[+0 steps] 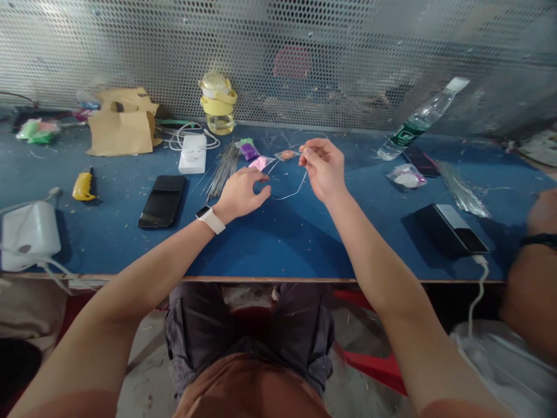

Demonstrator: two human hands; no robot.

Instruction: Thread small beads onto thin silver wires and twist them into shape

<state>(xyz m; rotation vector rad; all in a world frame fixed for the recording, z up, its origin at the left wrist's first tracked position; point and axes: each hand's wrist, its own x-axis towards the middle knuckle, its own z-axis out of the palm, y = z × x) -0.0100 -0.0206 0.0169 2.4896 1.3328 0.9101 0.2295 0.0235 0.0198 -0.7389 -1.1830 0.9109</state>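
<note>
My right hand [324,168] pinches a thin, pale wire [296,191] between thumb and fingertips. The wire bends down in a loose curve toward my left hand [243,193]. That hand hovers low over the table, thumb and forefinger apart, with nothing visible between them. Just past its fingers lies a small bag of pink bits [260,163]. Beside that are a purple bag [248,151] and a small clear bag with orange contents [287,155]. A bundle of grey wires [224,168] lies left of my left hand.
A black phone [162,201], white box [192,154], yellow cutter [84,186] and brown paper bag [122,130] lie leftward. A yellow-lidded cup [218,104] stands behind. Rightward are a tilted water bottle [420,125], a black device [452,230] and another person's arm [533,278].
</note>
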